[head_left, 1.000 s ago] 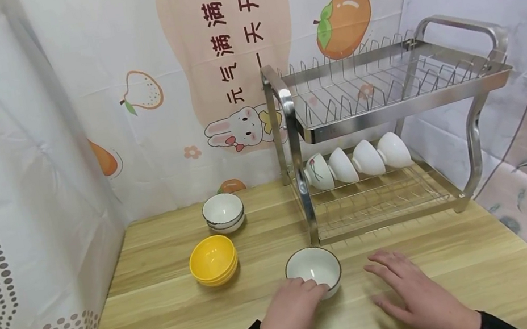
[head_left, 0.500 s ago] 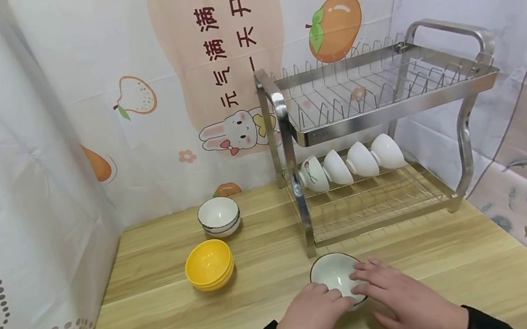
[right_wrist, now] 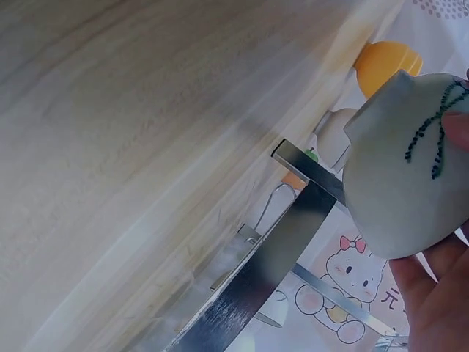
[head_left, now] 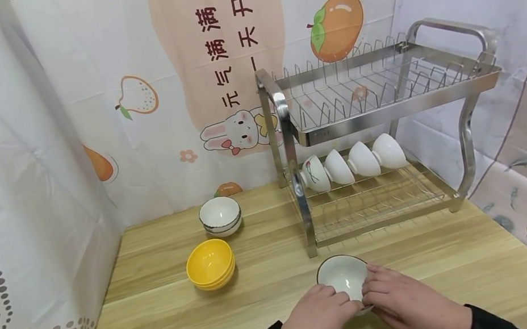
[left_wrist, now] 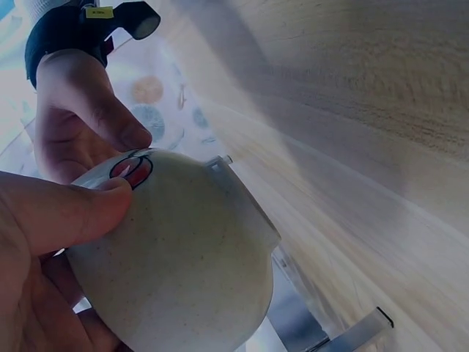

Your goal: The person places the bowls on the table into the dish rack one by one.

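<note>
Bowl [head_left: 345, 278] in both hands: a small white bowl with a dark rim sits near the front edge of the wooden worktop [head_left: 164, 324], just in front of the steel dish rack [head_left: 374, 112]. The left hand [head_left: 320, 325] curls round its near left side, fingertips on the rim, and the right hand [head_left: 405, 309] curls round its near right side, so the two hands meet at the bowl's front. From the left wrist view the bowl [left_wrist: 183, 264] shows its pale outer wall with a red mark near the rim, the left hand's thumb [left_wrist: 66, 213] pressed against it, and the right hand [left_wrist: 80, 117] gripping from the far side. In the right wrist view the bowl [right_wrist: 403, 169] bears a green sprig pattern, with the right hand's fingers [right_wrist: 440, 286] under and beside it; whether the bowl rests on the worktop or is just lifted cannot be told.

Farther back on the left of the worktop stands a stack of yellow bowls [head_left: 210, 264], and behind it, near the wall, a stack of white bowls [head_left: 220, 216] with dark rims. The rack has two tiers: the upper one is a wire grid of plate slots, and on the lower one four white bowls [head_left: 352, 163] lean on their sides in a row. Printed cloth [head_left: 224, 50] with fruit, a rabbit and lettering hangs behind.
</note>
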A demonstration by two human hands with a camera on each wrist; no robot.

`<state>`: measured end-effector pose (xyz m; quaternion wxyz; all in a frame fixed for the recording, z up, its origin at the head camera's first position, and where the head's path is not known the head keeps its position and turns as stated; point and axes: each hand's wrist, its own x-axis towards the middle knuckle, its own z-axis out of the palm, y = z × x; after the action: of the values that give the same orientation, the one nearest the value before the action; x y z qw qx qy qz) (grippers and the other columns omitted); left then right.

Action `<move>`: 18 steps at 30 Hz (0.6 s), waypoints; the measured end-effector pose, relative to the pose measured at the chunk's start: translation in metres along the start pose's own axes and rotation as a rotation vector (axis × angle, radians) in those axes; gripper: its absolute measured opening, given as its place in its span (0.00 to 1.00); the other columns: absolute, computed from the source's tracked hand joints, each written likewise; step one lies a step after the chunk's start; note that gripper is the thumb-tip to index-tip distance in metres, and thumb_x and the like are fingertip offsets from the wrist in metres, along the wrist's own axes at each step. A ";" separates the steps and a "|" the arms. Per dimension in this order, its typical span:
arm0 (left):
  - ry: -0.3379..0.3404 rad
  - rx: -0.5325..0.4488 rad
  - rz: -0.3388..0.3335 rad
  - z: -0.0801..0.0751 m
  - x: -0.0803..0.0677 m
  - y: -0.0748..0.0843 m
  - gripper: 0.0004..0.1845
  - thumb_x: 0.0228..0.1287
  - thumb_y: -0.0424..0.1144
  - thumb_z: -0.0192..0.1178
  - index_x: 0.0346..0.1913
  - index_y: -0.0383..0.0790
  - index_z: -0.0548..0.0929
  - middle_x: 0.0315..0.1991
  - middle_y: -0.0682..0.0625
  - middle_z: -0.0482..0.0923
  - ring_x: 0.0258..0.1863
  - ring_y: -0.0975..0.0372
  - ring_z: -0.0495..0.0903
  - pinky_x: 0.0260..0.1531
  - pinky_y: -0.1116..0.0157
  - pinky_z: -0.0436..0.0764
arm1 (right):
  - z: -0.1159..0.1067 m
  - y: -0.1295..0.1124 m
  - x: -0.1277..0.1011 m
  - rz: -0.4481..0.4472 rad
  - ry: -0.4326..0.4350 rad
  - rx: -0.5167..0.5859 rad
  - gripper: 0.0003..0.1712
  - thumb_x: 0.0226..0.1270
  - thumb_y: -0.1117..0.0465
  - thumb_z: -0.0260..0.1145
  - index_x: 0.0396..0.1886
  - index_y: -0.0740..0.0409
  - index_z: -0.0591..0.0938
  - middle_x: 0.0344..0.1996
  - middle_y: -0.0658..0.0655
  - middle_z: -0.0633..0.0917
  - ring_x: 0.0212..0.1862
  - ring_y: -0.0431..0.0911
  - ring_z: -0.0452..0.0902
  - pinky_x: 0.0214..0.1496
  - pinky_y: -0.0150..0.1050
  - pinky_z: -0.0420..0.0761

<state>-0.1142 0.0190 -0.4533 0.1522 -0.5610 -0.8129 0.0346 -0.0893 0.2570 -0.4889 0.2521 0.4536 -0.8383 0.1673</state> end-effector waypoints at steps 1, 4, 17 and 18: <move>-0.002 -0.002 0.002 0.001 0.000 0.000 0.13 0.64 0.44 0.61 0.51 0.62 0.81 0.41 0.68 0.79 0.38 0.71 0.72 0.45 0.73 0.68 | 0.000 0.000 0.000 -0.001 -0.005 0.004 0.16 0.79 0.55 0.45 0.40 0.46 0.80 0.39 0.40 0.79 0.47 0.38 0.75 0.71 0.44 0.60; -0.012 -0.007 0.009 0.003 0.001 -0.001 0.14 0.65 0.44 0.61 0.52 0.62 0.81 0.41 0.68 0.79 0.38 0.71 0.72 0.46 0.73 0.68 | -0.001 0.001 0.000 -0.009 -0.005 0.001 0.16 0.79 0.55 0.45 0.40 0.46 0.80 0.39 0.39 0.78 0.45 0.37 0.75 0.71 0.44 0.61; 0.006 0.031 0.004 0.002 0.009 -0.009 0.11 0.67 0.45 0.60 0.51 0.60 0.82 0.39 0.65 0.79 0.39 0.69 0.72 0.52 0.70 0.69 | -0.005 0.007 0.004 0.022 0.025 -0.015 0.18 0.82 0.55 0.45 0.37 0.48 0.81 0.36 0.40 0.79 0.43 0.36 0.77 0.73 0.42 0.61; 0.024 0.041 -0.004 0.003 0.010 -0.010 0.12 0.67 0.44 0.60 0.51 0.60 0.82 0.40 0.65 0.79 0.41 0.69 0.73 0.54 0.69 0.70 | -0.005 0.008 0.004 0.033 0.023 -0.015 0.18 0.82 0.55 0.45 0.37 0.48 0.81 0.36 0.41 0.79 0.42 0.36 0.77 0.73 0.42 0.60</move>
<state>-0.1274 0.0252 -0.4513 0.1734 -0.5566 -0.8113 0.0443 -0.0965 0.2611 -0.4824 0.2625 0.4359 -0.8439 0.1704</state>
